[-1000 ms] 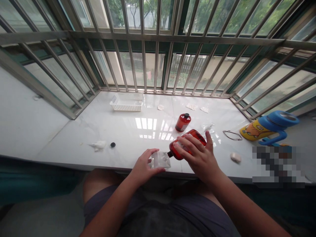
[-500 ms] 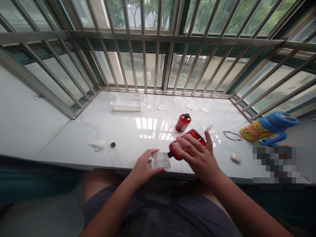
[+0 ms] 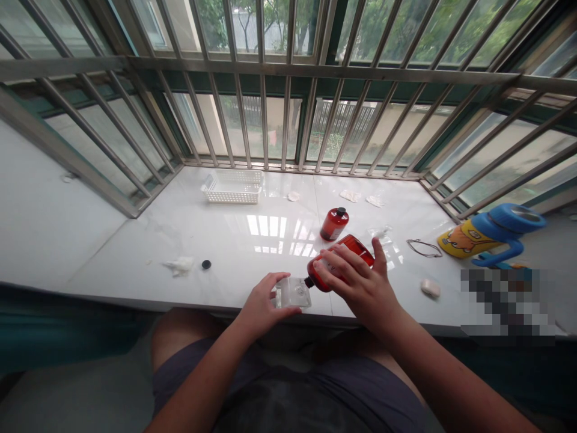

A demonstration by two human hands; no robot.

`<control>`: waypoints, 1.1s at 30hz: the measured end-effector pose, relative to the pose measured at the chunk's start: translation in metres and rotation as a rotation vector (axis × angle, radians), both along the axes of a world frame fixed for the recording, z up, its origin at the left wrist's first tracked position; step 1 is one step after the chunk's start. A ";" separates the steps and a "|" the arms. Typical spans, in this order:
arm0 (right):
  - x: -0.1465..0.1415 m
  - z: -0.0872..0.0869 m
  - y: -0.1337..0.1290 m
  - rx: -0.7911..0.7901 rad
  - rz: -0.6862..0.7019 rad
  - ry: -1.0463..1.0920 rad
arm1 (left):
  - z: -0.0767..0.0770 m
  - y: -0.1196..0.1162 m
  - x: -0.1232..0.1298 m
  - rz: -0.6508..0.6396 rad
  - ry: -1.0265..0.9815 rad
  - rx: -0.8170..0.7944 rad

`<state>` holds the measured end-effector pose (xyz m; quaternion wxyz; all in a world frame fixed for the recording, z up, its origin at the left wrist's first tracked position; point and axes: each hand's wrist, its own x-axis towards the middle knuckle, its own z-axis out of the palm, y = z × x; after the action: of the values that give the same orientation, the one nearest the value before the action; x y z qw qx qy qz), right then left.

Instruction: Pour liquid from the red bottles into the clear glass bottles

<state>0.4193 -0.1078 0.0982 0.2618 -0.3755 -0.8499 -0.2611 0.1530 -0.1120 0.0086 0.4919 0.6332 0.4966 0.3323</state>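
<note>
My right hand (image 3: 360, 273) is wrapped round a red translucent bottle (image 3: 357, 246) with a pale label. The bottle is tipped to the left, its black neck (image 3: 309, 281) at the right side of a small clear container (image 3: 295, 293). My left hand (image 3: 265, 304) grips that container from the left, thumb at the near side and fingers at the far side. Whether liquid is flowing is too small to tell. Just behind stands a second, upright red bottle (image 3: 334, 225) with a black top. A small black cap (image 3: 206, 264) lies to the left of my left hand.
A white perforated basket (image 3: 232, 187) sits at the back left by the window bars. Crumpled white tissue (image 3: 180, 266) lies left of the cap. On the right are a blue and yellow water bottle (image 3: 489, 231), a thin cord loop (image 3: 424, 248) and a pale soap-like lump (image 3: 431, 288).
The red bottle in my right hand has shifted very slightly to the left. My left hand and the clear container have stayed in place.
</note>
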 end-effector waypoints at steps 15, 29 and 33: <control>-0.001 0.000 0.000 -0.028 0.019 -0.017 | 0.000 0.000 0.000 -0.006 0.016 0.010; -0.005 0.004 0.000 -0.002 0.021 -0.054 | -0.001 0.001 -0.001 -0.011 0.029 0.024; -0.006 0.006 0.001 0.022 0.034 -0.060 | -0.003 0.001 -0.001 -0.014 0.031 0.032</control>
<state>0.4128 -0.1066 0.1041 0.2448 -0.3502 -0.8607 -0.2769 0.1519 -0.1108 0.0058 0.4762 0.6497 0.4943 0.3266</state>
